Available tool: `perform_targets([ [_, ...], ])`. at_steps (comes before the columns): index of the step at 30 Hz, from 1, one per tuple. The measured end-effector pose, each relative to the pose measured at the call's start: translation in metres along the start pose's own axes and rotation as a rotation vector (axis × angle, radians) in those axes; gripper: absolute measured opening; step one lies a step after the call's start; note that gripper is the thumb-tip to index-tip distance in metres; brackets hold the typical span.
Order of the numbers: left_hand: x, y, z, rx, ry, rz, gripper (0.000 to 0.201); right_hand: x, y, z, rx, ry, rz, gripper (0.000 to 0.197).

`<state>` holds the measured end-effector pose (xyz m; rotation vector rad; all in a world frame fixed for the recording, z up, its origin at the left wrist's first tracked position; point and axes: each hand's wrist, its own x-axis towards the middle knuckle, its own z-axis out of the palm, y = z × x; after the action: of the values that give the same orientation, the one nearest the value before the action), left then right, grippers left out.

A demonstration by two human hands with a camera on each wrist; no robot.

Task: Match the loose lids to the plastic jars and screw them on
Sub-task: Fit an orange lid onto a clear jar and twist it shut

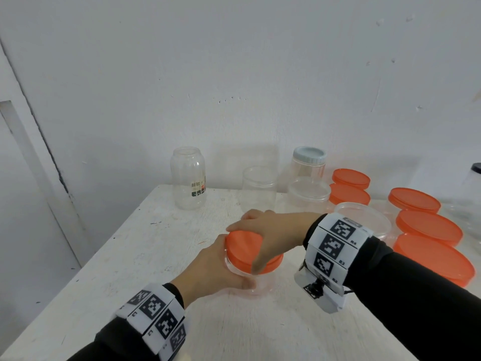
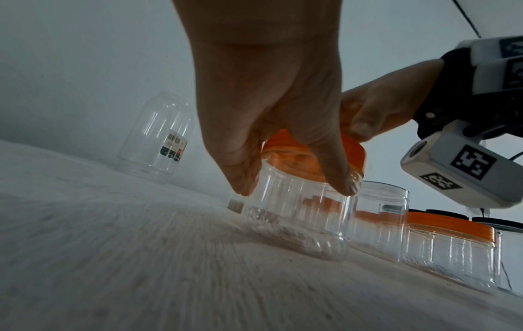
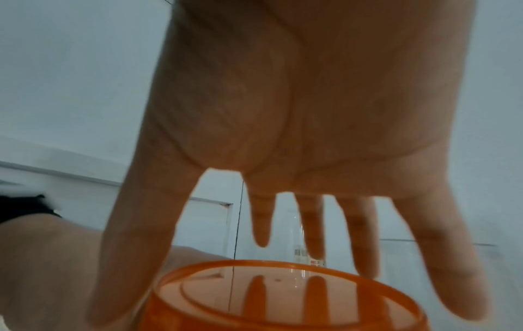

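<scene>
Two hands meet over one clear plastic jar near the front of the white table. Your left hand curls round the jar's shoulder just under the rim, thumb and fingers clamped on the clear wall, as the left wrist view shows. Your right hand comes from above with its fingers spread over the orange lid; the thumb and fingertips reach down past the lid's edge, gripping it. The lid sits on the jar's mouth, a little tilted in the head view.

At the back of the table, against the wall, stands a tall clear bottle with a small sticker bearing a barcode; its print is too small to read. Beside it stand an open clear jar and a jar with a pale grey lid. To your right are several jars closed with orange lids, and two open tubs between them.

Both wrists wear white bands printed with black square codes; "R4" and "R3" can be read on the right band.
</scene>
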<state>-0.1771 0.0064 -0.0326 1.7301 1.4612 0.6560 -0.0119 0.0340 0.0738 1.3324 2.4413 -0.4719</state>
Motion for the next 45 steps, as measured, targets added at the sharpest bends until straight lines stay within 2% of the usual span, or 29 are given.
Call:
perform_targets([
  [3, 0.0, 0.0, 0.0, -0.006, 0.001, -0.001, 0.105, 0.002, 0.001, 0.005, 0.004, 0.035, 0.009, 0.085],
  [9, -0.001, -0.001, 0.0, -0.015, 0.001, 0.001, 0.1, 0.005, 0.003, 0.007, -0.013, 0.085, 0.148, 0.095],
  [11, 0.0, -0.001, 0.0, -0.02, 0.002, 0.0, 0.102, 0.003, 0.003, 0.004, 0.012, 0.071, 0.105, 0.095],
  [14, 0.0, -0.001, 0.0, -0.029, 0.0, 0.004, 0.107, 0.002, 0.002, 0.002, 0.066, 0.025, -0.019, 0.083],
  [16, -0.001, -0.001, 0.0, -0.044, -0.001, 0.008, 0.111, 0.002, 0.003, 0.003, 0.091, 0.019, -0.042, 0.076],
  [18, -0.001, -0.001, 0.0, -0.043, -0.008, 0.008, 0.11, 0.004, 0.002, 0.006, 0.072, 0.049, -0.013, 0.074],
  [23, 0.0, -0.001, 0.001, -0.015, -0.006, 0.008, 0.101, 0.01, -0.006, 0.017, -0.032, 0.152, 0.112, 0.085],
  [26, 0.0, -0.002, 0.001, -0.019, -0.003, 0.006, 0.102, 0.009, -0.008, 0.011, -0.022, 0.101, 0.105, 0.087],
  [31, 0.0, -0.002, 0.001, -0.042, -0.011, 0.026, 0.11, 0.008, -0.007, 0.005, 0.053, 0.023, -0.046, 0.078],
  [35, 0.0, -0.003, 0.001, -0.052, -0.01, 0.016, 0.11, 0.011, -0.006, 0.01, 0.031, 0.08, -0.002, 0.073],
  [39, 0.001, -0.003, 0.001, -0.033, -0.008, 0.007, 0.103, 0.016, -0.01, 0.018, -0.015, 0.134, 0.092, 0.081],
  [41, 0.0, -0.003, 0.001, -0.035, -0.008, 0.005, 0.103, 0.015, -0.01, 0.016, -0.023, 0.098, 0.099, 0.086],
  [45, 0.0, -0.003, 0.001, -0.042, 0.0, 0.01, 0.11, 0.008, -0.008, 0.004, -0.005, -0.012, -0.001, 0.087],
])
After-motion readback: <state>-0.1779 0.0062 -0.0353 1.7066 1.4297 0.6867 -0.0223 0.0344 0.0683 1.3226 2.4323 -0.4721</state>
